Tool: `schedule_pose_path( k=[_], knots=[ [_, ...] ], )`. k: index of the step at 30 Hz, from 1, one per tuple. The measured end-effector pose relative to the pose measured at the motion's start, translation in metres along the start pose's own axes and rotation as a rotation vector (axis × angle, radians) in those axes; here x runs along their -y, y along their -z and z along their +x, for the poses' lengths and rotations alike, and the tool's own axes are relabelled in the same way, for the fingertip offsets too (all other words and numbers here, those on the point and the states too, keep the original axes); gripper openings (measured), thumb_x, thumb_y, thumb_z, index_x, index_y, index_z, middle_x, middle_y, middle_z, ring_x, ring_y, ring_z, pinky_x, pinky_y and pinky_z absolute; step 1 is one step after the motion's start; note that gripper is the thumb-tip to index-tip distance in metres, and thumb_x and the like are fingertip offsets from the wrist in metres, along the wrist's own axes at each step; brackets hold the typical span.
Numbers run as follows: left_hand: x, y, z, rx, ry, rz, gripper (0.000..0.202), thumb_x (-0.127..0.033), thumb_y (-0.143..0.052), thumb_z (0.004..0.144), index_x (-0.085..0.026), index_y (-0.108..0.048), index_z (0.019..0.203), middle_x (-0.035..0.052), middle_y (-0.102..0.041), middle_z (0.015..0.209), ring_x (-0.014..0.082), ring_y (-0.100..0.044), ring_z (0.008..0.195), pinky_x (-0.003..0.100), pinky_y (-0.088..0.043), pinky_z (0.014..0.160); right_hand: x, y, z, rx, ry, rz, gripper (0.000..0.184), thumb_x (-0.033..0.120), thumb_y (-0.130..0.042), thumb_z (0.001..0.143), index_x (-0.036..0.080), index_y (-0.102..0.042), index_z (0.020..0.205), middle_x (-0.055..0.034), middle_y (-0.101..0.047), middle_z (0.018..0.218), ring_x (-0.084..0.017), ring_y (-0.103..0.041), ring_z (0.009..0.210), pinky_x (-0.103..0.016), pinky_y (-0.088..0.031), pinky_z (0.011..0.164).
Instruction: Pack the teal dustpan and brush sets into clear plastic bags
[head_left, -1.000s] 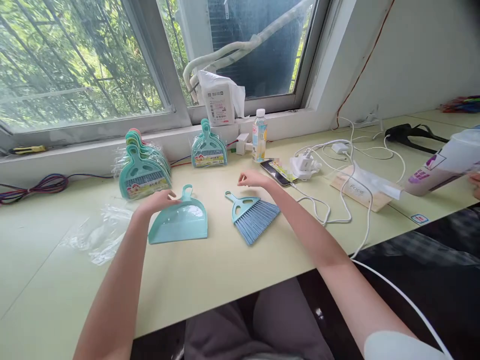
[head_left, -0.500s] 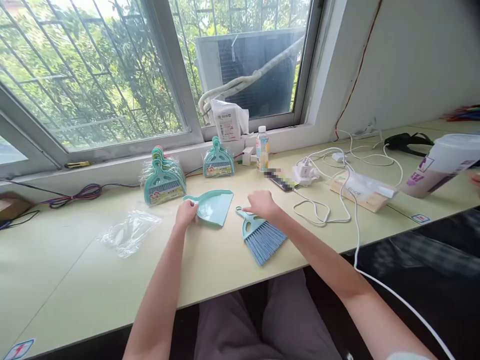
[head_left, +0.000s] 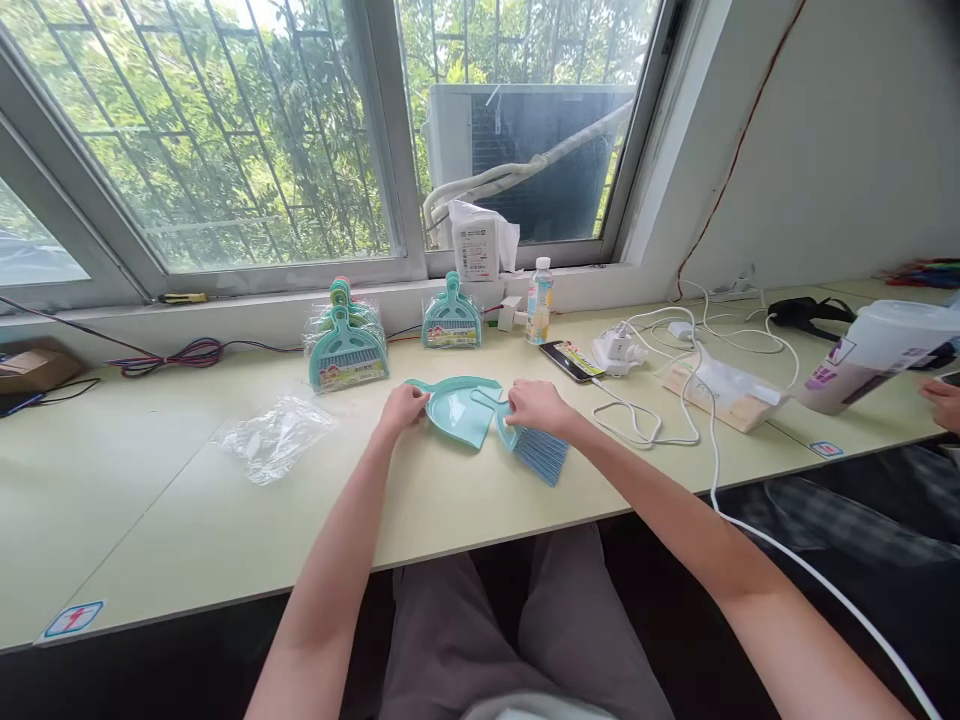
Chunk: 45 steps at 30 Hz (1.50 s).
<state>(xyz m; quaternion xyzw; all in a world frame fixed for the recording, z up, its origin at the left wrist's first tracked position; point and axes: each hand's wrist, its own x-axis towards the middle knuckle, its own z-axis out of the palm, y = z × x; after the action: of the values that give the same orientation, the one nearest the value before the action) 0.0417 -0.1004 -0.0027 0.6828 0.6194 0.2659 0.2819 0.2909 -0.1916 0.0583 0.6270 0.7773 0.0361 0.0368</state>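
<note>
My left hand (head_left: 403,409) is closed on the handle of a small teal dustpan (head_left: 459,411) that lies on the pale green table (head_left: 187,520). My right hand (head_left: 534,405) grips the teal handle of a little brush with blue bristles (head_left: 541,453), its handle end touching the dustpan's right edge. An empty clear plastic bag (head_left: 274,436) lies to the left of my left hand.
Two stacks of wrapped dustpan-and-brush sets (head_left: 346,350) (head_left: 451,320) stand by the window sill. A bottle (head_left: 538,301), a phone (head_left: 570,360), chargers and white cables (head_left: 660,400) lie to the right. Another person's hand (head_left: 941,402) and a large cup (head_left: 870,355) are at the far right.
My left hand turned the dustpan and slid it right; my right hand closed on the brush handle and brought it up against the dustpan. The camera view also tilted up.
</note>
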Motion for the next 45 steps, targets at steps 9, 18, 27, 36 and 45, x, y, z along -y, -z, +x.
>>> schedule_pose_path(
  k=[9, 18, 27, 36, 45],
  knots=[
    [-0.006, 0.002, -0.004, -0.103, -0.412, 0.203, 0.031, -0.038, -0.062, 0.083, -0.019, -0.067, 0.107, 0.0084, -0.067, 0.100, 0.0224, -0.064, 0.096, 0.033, -0.051, 0.084, 0.042, 0.004, 0.058, 0.024, 0.022, 0.050, 0.024, 0.032, -0.063, 0.084, 0.017, -0.073, 0.101, -0.0118, -0.069, 0.111, -0.022, -0.066, 0.094, -0.026, -0.044, 0.069],
    [-0.007, -0.022, -0.011, -0.093, -0.478, 0.397, 0.043, -0.018, -0.059, 0.086, -0.023, -0.052, 0.128, 0.0095, -0.059, 0.118, 0.0243, -0.059, 0.110, 0.036, -0.048, 0.094, 0.040, -0.004, 0.059, -0.008, 0.015, 0.102, 0.024, 0.038, -0.067, 0.086, 0.018, -0.072, 0.099, -0.0123, -0.061, 0.121, -0.022, -0.066, 0.096, -0.027, -0.047, 0.075],
    [-0.010, -0.027, -0.006, -0.017, -0.656, 0.676, 0.035, -0.001, -0.036, 0.086, -0.017, -0.065, 0.098, 0.0132, -0.062, 0.110, 0.0235, -0.060, 0.107, 0.036, -0.047, 0.094, 0.048, -0.011, 0.059, -0.049, 0.047, 0.028, 0.023, 0.024, -0.064, 0.087, 0.014, -0.069, 0.107, -0.0151, -0.062, 0.116, -0.023, -0.066, 0.095, -0.027, -0.049, 0.075],
    [0.000, -0.027, 0.003, -0.345, -0.505, 0.180, 0.039, -0.015, -0.061, 0.079, -0.017, -0.058, 0.117, 0.0161, -0.051, 0.136, 0.0309, -0.044, 0.130, 0.047, -0.033, 0.110, 0.041, -0.017, 0.067, -0.119, -0.012, 0.166, 0.032, 0.040, -0.062, 0.083, 0.016, -0.070, 0.104, -0.0146, -0.059, 0.119, -0.025, -0.066, 0.094, -0.032, -0.050, 0.076],
    [-0.019, -0.029, -0.007, 0.360, -0.148, -0.772, 0.054, -0.051, -0.069, 0.077, -0.020, -0.053, 0.118, 0.0080, -0.067, 0.106, 0.0223, -0.065, 0.099, 0.041, -0.048, 0.094, 0.026, -0.014, 0.103, -0.302, -0.102, 0.476, 0.028, 0.035, -0.050, 0.091, 0.020, -0.072, 0.101, -0.0105, -0.059, 0.118, -0.021, -0.063, 0.096, -0.030, -0.048, 0.084]
  ],
)
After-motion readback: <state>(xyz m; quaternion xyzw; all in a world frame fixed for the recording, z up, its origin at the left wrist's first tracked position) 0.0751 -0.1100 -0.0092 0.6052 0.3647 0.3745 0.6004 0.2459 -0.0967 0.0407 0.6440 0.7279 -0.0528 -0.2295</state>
